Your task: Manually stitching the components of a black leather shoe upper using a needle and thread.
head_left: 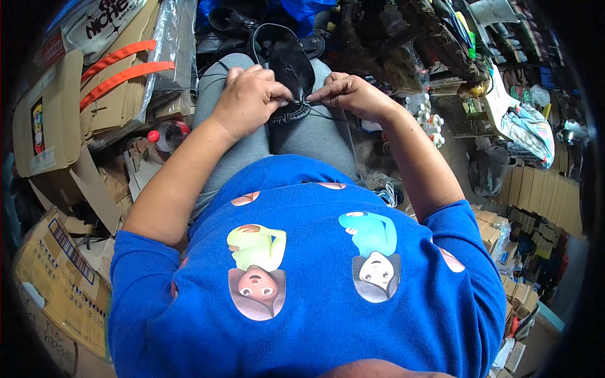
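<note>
A black leather shoe upper (287, 63) rests on my lap between my knees, its puckered, stitched toe end nearest me. My left hand (249, 96) is closed at the left of that end, thumb and finger pinched against the gathered edge. From the other side my right hand (354, 94) pinches close to the same spot, its other fingers curled. A thin dark thread (329, 116) trails from the stitching across my right thigh, and another strand lies over my left knee. Whatever is between the fingertips is too small to make out clearly, though thread seems to run there.
Cardboard boxes (47, 120) and flattened cardboard with orange straps (126, 63) stand at the left. Beside my left thigh lies a red-capped plastic bottle (169, 135). More black shoes (230, 20) sit beyond my knees. Small white-capped bottles (428, 120) and cluttered shelves are at the right.
</note>
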{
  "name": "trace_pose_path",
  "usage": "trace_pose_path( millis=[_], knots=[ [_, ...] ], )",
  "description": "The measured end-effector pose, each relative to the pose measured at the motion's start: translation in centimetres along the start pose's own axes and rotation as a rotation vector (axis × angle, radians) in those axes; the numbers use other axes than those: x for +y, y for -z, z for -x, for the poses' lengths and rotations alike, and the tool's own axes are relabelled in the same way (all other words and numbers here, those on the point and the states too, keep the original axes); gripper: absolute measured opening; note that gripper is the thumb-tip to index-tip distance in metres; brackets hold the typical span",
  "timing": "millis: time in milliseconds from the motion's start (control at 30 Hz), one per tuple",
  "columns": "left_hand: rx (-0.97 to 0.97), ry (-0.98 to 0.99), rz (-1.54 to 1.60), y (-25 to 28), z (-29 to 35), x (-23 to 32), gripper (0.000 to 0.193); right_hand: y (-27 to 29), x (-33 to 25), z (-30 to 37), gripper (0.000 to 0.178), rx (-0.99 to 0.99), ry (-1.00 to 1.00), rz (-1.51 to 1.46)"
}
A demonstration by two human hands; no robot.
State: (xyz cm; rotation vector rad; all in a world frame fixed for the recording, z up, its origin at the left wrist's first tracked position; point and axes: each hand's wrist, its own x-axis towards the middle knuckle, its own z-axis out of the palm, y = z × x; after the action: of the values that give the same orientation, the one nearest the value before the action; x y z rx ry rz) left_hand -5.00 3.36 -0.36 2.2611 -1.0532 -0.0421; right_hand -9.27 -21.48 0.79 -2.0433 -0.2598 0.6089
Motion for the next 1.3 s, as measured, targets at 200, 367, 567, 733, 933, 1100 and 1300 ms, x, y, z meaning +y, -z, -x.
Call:
trace_pose_path(
  millis=[200, 367, 567, 733, 933, 1100, 1300],
  knots=[
    [-0.028, -0.091, -0.110, 1.2, 1.0, 1.4, 0.011, -0.8, -0.6, 1.2, 0.028, 0.094, 0.051, 0.124],
    [-0.055, 0.226, 0.008, 0.2, 1.8, 1.4, 0.015, -2.0, -0.4, 1.2, 0.027, 0.131, -0.155, -0.322],
    [-0.154, 0.402, 0.078, -0.2, 0.4, 2.3, 0.020, -2.1, -0.5, 0.6, 0.027, 0.134, -0.149, -0.412],
    [-0.221, 0.412, 0.066, -0.4, -0.6, 2.4, 0.021, -1.4, -0.2, -0.4, 0.023, 0.071, -0.144, -0.408],
    [-0.404, 0.366, 0.117, 0.1, -1.8, 2.3, 0.015, -0.4, -3.8, -1.5, 0.015, -0.003, -0.186, 0.092],
    [-0.194, 0.083, -0.090, 1.1, -1.0, 2.2, 0.008, 0.1, -2.9, -0.8, 0.014, 0.013, -0.200, -0.002],
    [-0.127, 0.033, -0.225, 1.7, 0.4, 2.3, 0.006, -0.2, 0.0, 1.3, 0.015, 0.179, -0.070, -0.177]
  ],
)
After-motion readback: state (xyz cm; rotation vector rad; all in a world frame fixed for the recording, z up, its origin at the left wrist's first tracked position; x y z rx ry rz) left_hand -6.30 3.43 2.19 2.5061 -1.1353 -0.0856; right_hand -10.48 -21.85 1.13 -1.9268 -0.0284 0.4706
